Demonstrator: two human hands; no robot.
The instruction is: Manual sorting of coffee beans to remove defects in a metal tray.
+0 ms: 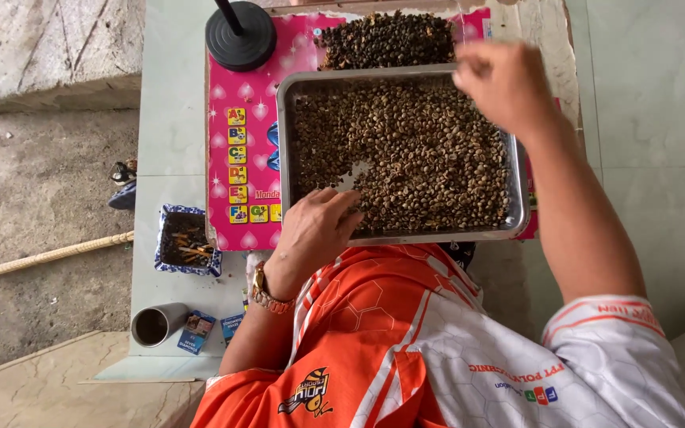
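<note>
Pale green coffee beans (406, 150) fill a rectangular steel tray (521, 190) on a pink plastic mat (239, 158). Left hand (315, 230) rests spread on them; right hand (501, 79) pinches loosely near dark discarded beans (386, 40). Blue ashtray (184, 238) sits left, on pale tile.

A home's outdoor porch: tiled floor (652, 119) beside bare ground (41, 198), a low pink children's table (239, 79), an ashtray (186, 240).

We note a short-sleeved sports jersey (390, 341), orange across the chest and near shoulder, white on the far sleeve, with a faint hexagon pattern throughout. White stripes edge the orange panels; orange bands trim the white sleeve cuff. A small crest sits low on the orange side. A gold-toned metal wristwatch (265, 292) circles our left wrist. Both forearms bare.
</note>
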